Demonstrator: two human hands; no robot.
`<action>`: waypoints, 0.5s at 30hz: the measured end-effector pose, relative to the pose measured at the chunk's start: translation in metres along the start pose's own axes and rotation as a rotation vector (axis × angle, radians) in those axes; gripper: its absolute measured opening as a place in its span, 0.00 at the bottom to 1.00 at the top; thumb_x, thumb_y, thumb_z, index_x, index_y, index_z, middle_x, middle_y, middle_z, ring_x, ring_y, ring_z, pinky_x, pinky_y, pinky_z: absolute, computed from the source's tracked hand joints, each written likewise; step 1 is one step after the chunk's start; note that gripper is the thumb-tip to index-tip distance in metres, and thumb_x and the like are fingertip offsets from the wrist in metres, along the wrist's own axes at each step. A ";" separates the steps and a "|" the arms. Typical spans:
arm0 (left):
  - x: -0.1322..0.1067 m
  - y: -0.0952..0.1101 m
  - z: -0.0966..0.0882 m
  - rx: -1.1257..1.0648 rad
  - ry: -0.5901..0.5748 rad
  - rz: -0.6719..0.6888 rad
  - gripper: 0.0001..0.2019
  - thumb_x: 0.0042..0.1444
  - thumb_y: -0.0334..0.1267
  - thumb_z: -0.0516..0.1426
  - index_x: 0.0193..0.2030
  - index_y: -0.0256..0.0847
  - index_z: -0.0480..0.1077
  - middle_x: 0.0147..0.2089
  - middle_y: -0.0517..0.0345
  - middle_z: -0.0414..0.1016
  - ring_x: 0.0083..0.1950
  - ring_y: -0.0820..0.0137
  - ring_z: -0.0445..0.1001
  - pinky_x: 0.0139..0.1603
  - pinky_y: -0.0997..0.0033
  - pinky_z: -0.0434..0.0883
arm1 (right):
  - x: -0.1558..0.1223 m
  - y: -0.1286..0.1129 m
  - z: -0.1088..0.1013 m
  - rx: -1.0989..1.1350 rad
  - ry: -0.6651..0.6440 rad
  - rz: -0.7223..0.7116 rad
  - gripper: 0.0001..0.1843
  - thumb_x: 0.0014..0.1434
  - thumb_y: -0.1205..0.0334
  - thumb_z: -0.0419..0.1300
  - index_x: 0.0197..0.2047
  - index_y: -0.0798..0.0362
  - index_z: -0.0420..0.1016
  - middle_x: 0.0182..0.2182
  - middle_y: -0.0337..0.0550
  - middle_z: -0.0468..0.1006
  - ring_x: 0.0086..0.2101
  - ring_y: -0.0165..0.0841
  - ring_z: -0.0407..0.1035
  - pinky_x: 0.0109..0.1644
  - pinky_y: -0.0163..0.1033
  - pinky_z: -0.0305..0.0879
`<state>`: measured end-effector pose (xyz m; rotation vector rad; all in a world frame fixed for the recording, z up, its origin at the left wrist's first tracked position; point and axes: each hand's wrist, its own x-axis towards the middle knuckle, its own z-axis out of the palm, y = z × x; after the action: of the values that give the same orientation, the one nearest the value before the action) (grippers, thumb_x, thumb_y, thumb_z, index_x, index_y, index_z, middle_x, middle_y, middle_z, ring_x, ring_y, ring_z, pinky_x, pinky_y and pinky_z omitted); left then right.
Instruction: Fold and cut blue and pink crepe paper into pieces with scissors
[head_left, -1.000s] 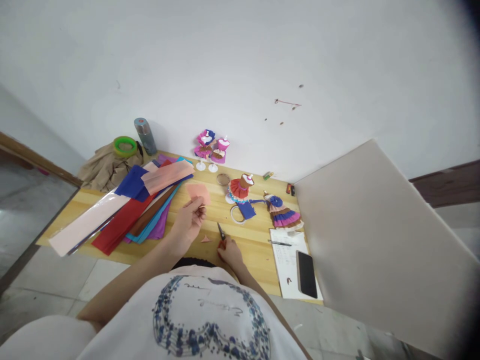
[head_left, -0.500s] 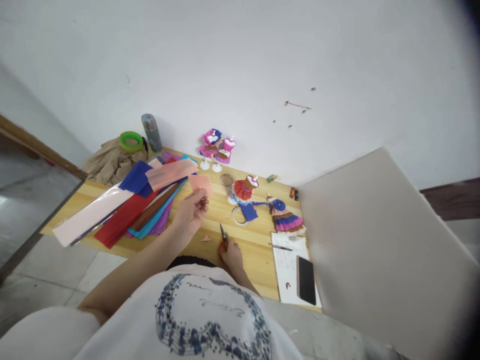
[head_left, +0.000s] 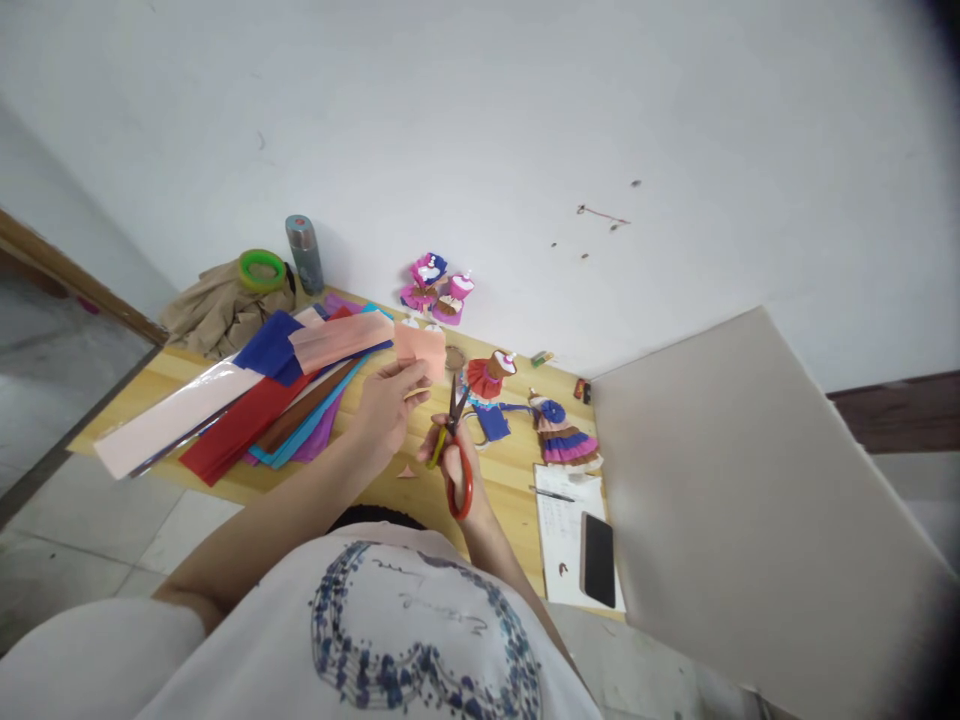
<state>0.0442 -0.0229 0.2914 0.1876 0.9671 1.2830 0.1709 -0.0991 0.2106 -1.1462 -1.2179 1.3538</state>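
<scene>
My left hand (head_left: 386,405) pinches a small peach piece of crepe paper (head_left: 421,348) and holds it up above the wooden table (head_left: 510,470). Just right of it, my right hand (head_left: 450,455) grips red-handled scissors (head_left: 455,450), their dark blades pointing up toward the paper's lower right edge. A small peach offcut (head_left: 406,472) lies on the table below my hands.
A fan of coloured crepe paper sheets (head_left: 255,400) lies at the left. Paper-dressed dolls (head_left: 439,290), (head_left: 487,377), (head_left: 559,432) stand behind. A tape ring (head_left: 262,268) and bottle (head_left: 304,253) sit far left; a phone (head_left: 598,560) on a sheet, and a large grey board (head_left: 750,500), at the right.
My right hand lifted the scissors off the table and raised them beside the paper. My left hand moved the peach piece slightly up and right.
</scene>
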 end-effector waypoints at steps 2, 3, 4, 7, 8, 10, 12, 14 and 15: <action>0.001 0.000 0.003 0.016 -0.004 0.015 0.08 0.40 0.28 0.67 0.25 0.37 0.73 0.24 0.61 0.73 0.28 0.75 0.72 0.32 0.76 0.69 | 0.000 -0.014 0.009 0.013 0.012 -0.048 0.26 0.61 0.38 0.54 0.54 0.47 0.66 0.36 0.42 0.68 0.31 0.33 0.67 0.31 0.38 0.66; 0.001 0.000 0.004 0.025 -0.010 0.027 0.08 0.40 0.28 0.68 0.25 0.37 0.73 0.25 0.61 0.74 0.28 0.75 0.72 0.33 0.76 0.69 | 0.000 -0.018 0.012 0.014 0.021 -0.061 0.26 0.61 0.38 0.55 0.54 0.47 0.66 0.38 0.42 0.68 0.30 0.32 0.67 0.31 0.38 0.66; 0.002 0.000 0.005 0.036 -0.018 0.041 0.08 0.39 0.28 0.68 0.25 0.38 0.73 0.25 0.61 0.74 0.28 0.75 0.73 0.33 0.75 0.69 | 0.001 -0.021 0.014 0.008 0.034 -0.071 0.25 0.61 0.39 0.55 0.54 0.47 0.66 0.39 0.43 0.69 0.30 0.32 0.67 0.31 0.38 0.66; 0.002 0.000 0.008 0.073 -0.038 0.057 0.09 0.37 0.29 0.68 0.25 0.38 0.72 0.26 0.62 0.74 0.27 0.76 0.72 0.34 0.75 0.69 | 0.005 -0.027 0.016 -0.015 0.044 -0.075 0.24 0.61 0.41 0.56 0.52 0.47 0.66 0.37 0.42 0.69 0.31 0.33 0.66 0.31 0.38 0.67; 0.001 0.000 0.009 0.081 -0.048 0.048 0.09 0.37 0.29 0.68 0.25 0.39 0.72 0.25 0.62 0.74 0.26 0.76 0.72 0.33 0.74 0.69 | 0.007 -0.029 0.015 -0.026 0.042 -0.074 0.23 0.61 0.41 0.56 0.51 0.48 0.67 0.36 0.42 0.69 0.31 0.33 0.66 0.31 0.37 0.67; 0.000 0.002 0.011 0.084 -0.070 0.031 0.10 0.37 0.30 0.68 0.25 0.39 0.72 0.24 0.63 0.73 0.25 0.76 0.72 0.32 0.74 0.69 | 0.009 -0.032 0.014 -0.046 0.034 -0.071 0.22 0.61 0.42 0.56 0.49 0.49 0.67 0.35 0.42 0.68 0.30 0.33 0.65 0.29 0.36 0.66; -0.002 0.003 0.012 0.080 -0.089 0.027 0.10 0.37 0.30 0.68 0.25 0.39 0.72 0.23 0.63 0.73 0.24 0.76 0.71 0.32 0.74 0.69 | 0.010 -0.036 0.014 -0.065 0.021 -0.067 0.22 0.61 0.41 0.56 0.48 0.49 0.67 0.35 0.41 0.68 0.29 0.31 0.63 0.28 0.35 0.65; -0.003 0.004 0.013 0.083 -0.094 0.031 0.10 0.37 0.30 0.68 0.25 0.39 0.71 0.23 0.63 0.72 0.24 0.76 0.71 0.32 0.74 0.69 | 0.011 -0.038 0.014 -0.087 0.012 -0.058 0.22 0.61 0.41 0.55 0.47 0.50 0.67 0.33 0.40 0.66 0.28 0.31 0.62 0.27 0.35 0.65; -0.003 0.004 0.013 0.087 -0.094 0.030 0.10 0.37 0.30 0.67 0.25 0.39 0.70 0.22 0.63 0.72 0.24 0.76 0.71 0.32 0.74 0.69 | 0.011 -0.039 0.014 -0.100 0.013 -0.053 0.23 0.61 0.40 0.55 0.48 0.50 0.67 0.32 0.39 0.66 0.28 0.31 0.62 0.27 0.35 0.64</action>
<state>0.0502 -0.0189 0.3035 0.3284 0.9430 1.2494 0.1584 -0.0878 0.2500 -1.1825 -1.3099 1.2563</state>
